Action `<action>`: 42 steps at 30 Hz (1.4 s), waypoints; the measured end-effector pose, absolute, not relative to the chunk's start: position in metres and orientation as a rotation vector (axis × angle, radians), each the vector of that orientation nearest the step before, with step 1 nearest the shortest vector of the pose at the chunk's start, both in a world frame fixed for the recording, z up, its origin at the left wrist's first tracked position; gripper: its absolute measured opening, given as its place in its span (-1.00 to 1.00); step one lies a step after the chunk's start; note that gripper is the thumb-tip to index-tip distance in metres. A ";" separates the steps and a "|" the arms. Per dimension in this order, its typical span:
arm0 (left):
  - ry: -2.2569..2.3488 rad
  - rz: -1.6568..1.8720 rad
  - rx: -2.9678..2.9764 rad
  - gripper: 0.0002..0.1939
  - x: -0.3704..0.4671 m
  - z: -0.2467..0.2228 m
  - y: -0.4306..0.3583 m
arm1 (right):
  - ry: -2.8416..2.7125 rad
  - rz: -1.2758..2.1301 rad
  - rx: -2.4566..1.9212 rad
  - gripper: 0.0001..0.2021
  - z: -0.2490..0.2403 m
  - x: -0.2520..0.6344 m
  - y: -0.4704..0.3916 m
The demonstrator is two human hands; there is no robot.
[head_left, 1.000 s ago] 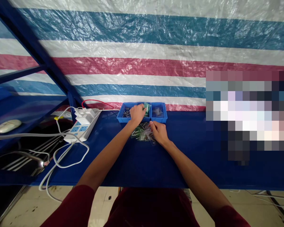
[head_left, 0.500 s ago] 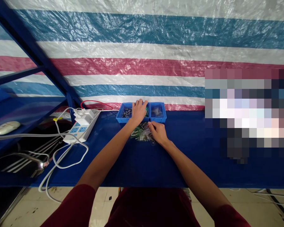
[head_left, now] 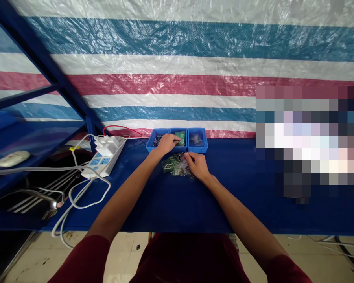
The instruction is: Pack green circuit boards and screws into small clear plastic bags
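Note:
My left hand (head_left: 166, 144) is over the left blue bin (head_left: 152, 149), its fingers reaching right and loosely apart. Nothing shows in them. Dark and silver screw-like pieces (head_left: 157, 139) lie in that bin's left part, partly under the hand. Small green packets (head_left: 180, 136) fill its right part, by my fingertips. My right hand (head_left: 197, 164) is closed in a pinch at the pile in front of the bins; what it grips is too small to make out. Green packets (head_left: 168, 164), clear plastic bags (head_left: 190, 173) and small metal pieces make up the pile.
A second blue bin (head_left: 197, 149) holding clear bags (head_left: 196, 139) adjoins on the right. At left lie a white power strip (head_left: 102, 165) with plugs, looping cables (head_left: 91, 205) and a white mouse (head_left: 14, 158). A striped sheet hangs behind the blue table (head_left: 177, 212); the right side is pixelated.
My left hand has shifted left and slightly down, and its spread fingers now point right, uncovering the green packets in the bin. My right hand keeps its pinch at the pile.

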State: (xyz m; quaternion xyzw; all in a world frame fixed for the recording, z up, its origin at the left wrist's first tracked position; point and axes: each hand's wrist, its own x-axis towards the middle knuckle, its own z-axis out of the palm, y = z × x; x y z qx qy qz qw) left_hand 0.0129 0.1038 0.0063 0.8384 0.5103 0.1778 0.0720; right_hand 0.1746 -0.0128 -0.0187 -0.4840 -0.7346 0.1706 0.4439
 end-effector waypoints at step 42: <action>1.286 0.888 2.436 -0.85 0.006 -0.011 0.010 | -1.863 0.377 -1.723 -0.79 -0.018 0.179 -0.007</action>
